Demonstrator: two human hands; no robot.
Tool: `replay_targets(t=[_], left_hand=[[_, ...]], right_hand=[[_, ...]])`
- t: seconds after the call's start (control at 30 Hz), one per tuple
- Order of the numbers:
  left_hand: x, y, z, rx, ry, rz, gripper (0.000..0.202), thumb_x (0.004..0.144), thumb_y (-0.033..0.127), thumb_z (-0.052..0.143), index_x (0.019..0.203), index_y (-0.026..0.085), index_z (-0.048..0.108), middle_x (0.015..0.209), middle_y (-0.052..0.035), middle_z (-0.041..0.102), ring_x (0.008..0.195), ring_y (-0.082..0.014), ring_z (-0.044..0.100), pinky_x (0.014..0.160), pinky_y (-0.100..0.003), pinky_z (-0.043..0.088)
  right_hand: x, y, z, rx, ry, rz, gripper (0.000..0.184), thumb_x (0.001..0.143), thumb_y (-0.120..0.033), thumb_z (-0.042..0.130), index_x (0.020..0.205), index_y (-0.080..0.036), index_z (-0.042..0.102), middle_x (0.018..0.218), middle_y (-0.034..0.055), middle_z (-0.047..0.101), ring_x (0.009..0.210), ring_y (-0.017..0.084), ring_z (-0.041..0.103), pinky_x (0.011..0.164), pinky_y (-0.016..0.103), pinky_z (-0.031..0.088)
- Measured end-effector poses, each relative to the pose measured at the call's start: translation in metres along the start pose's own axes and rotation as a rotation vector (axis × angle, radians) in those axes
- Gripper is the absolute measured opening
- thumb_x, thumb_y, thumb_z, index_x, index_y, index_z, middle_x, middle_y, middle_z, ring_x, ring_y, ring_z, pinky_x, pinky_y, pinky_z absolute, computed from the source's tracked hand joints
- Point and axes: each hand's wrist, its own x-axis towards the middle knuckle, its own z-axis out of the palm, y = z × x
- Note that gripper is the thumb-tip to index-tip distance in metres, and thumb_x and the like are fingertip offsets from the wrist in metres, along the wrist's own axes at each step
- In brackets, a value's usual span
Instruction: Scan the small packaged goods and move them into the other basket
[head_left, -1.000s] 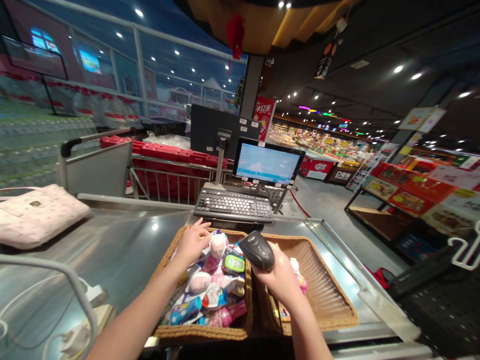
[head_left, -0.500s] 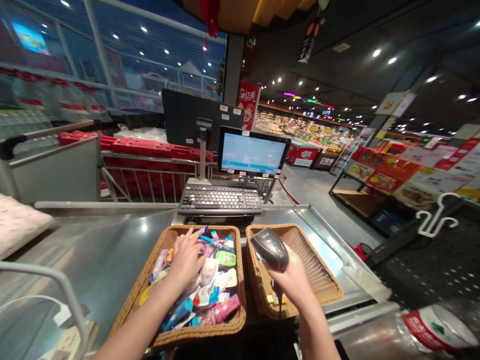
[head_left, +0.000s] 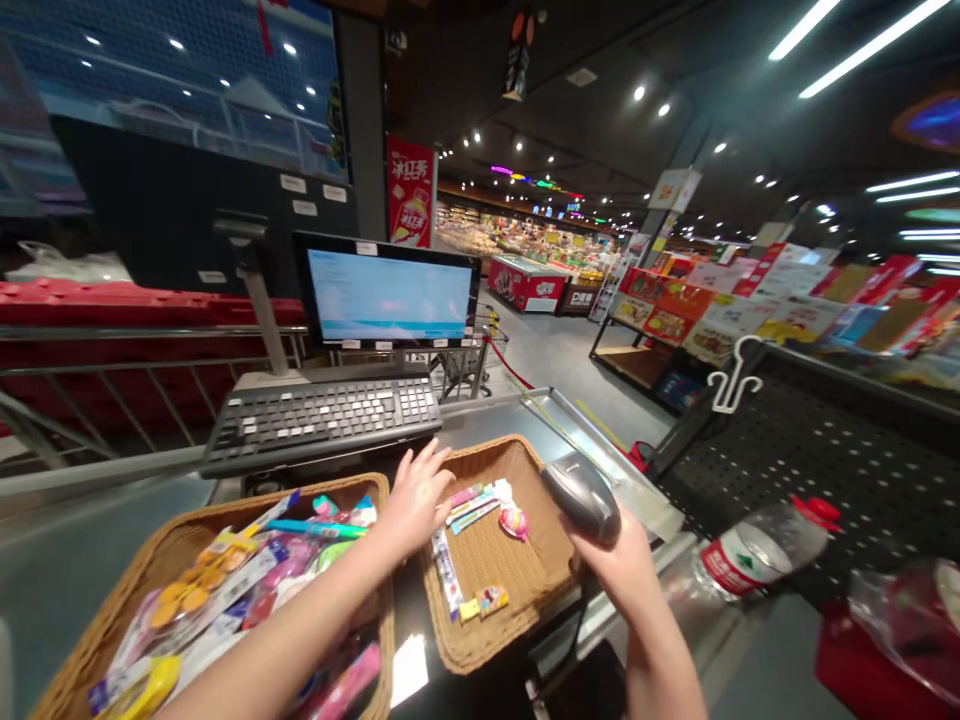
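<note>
At far left, a jumbled heap of small packs (head_left: 193, 590) fills my left basket (head_left: 385, 620), a blue-green stick (head_left: 315, 528) lying across its far end and a pink piece (head_left: 349, 685) near its close right corner. Beyond it a keyboard (head_left: 322, 412) stretches before a lit screen (head_left: 390, 295), its text too small to read. My left forearm crosses the heap, carrying my left hand (head_left: 415, 503) to the far left corner of the right basket (head_left: 529, 570); its fingers are spread, with nothing visible between them, and I cannot tell whether the tips touch anything.

Inside that right basket lie thin sticks (head_left: 474, 512) beside a pink ball (head_left: 514, 522), a white-and-blue tube (head_left: 446, 572) along the left wall and a yellow-brown pack (head_left: 493, 599) toward the near edge. By that tally the work looks far from finished: a few pieces here against a full heap there, though which ones are scanned I cannot say.

To the right, my right hand (head_left: 619, 560) wraps its fingers firmly around the grip of the scanner (head_left: 581, 495), at the basket's right rim. Farther right sits a red-capped bottle (head_left: 761, 548).
</note>
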Motion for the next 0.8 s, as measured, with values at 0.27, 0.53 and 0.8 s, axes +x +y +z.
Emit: replay_targets(t=[0.27,0.53,0.8], left_hand=[[0.069,0.042,0.074,0.034,-0.398,0.262,0.029,0.076,0.027,0.067,0.103,0.02,0.071,0.143,-0.0149,0.054,0.145,-0.0329,0.032,0.12,-0.058,0.016],[0.024,0.062,0.165,0.2,-0.97,0.333,0.061,0.044,0.042,0.087,0.101,0.022,0.076,0.137,-0.0185,0.059,0.141,-0.0417,0.036,0.12,-0.058,-0.002],[0.003,0.055,0.203,0.139,-0.883,0.225,0.062,0.043,0.033,0.086,0.104,0.024,0.076,0.129,-0.0144,0.066,0.134,-0.0394,0.046,0.124,-0.048,-0.002]], right_hand=[[0.013,0.043,-0.031,-0.044,0.053,0.046,0.022,0.074,-0.033,0.067,0.09,-0.018,0.068,0.086,0.0059,0.073,0.076,0.024,0.069,0.07,0.033,0.057],[0.025,0.062,-0.038,-0.025,0.049,0.092,0.018,0.075,-0.032,0.066,0.086,-0.018,0.067,0.083,0.0054,0.071,0.074,0.022,0.067,0.069,0.032,0.055],[0.035,0.072,-0.036,0.017,0.035,0.101,0.025,0.075,-0.033,0.068,0.094,-0.018,0.067,0.088,0.0057,0.072,0.079,0.023,0.068,0.075,0.034,0.055]])
